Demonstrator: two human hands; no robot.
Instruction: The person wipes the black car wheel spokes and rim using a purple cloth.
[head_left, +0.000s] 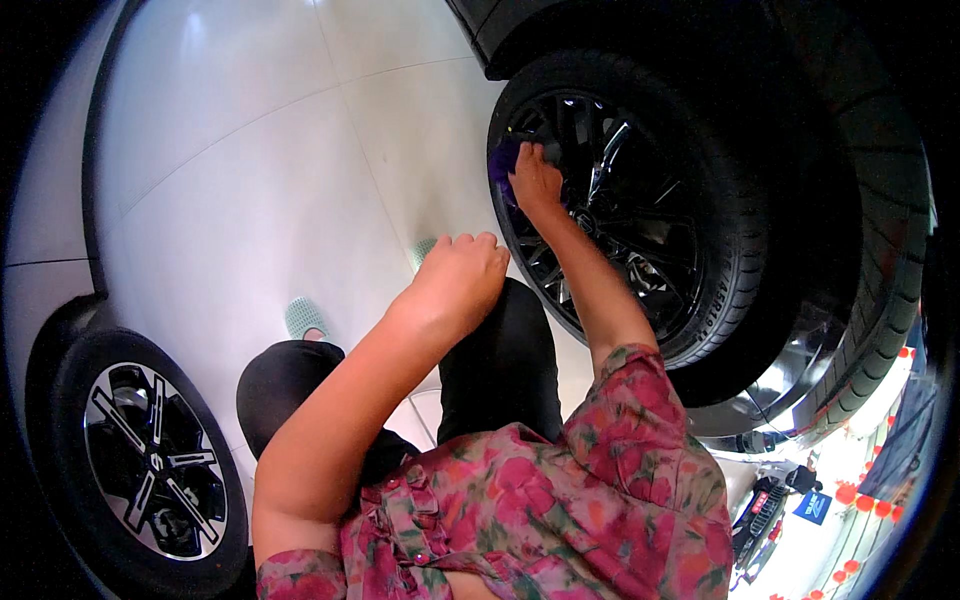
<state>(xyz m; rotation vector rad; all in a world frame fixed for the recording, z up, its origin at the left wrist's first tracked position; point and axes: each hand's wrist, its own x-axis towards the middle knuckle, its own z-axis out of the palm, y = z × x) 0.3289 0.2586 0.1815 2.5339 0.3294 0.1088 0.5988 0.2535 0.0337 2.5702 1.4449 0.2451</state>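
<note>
My right hand (538, 180) presses a purple cloth (504, 161) against the outer part of a black multi-spoke alloy wheel (592, 154) on a dark car. Part of the cloth lies hidden beneath the fingers. Around this wheel runs a black rubber tyre (739, 292) with raised writing on its sidewall. My left hand (465, 270) rests at my bent right knee (499, 352), its fingers curled downward. Their undersides are out of sight, so I cannot tell whether they enclose anything.
Close on the left stands another car's wheel (154, 461), silver and black. Pale floor tiles (247, 180) lie between the cars. I squat in light green perforated clogs (304, 316). Dark bodywork (517, 34) overhangs the right wheel. Red round decorations (862, 502) appear at the lower right.
</note>
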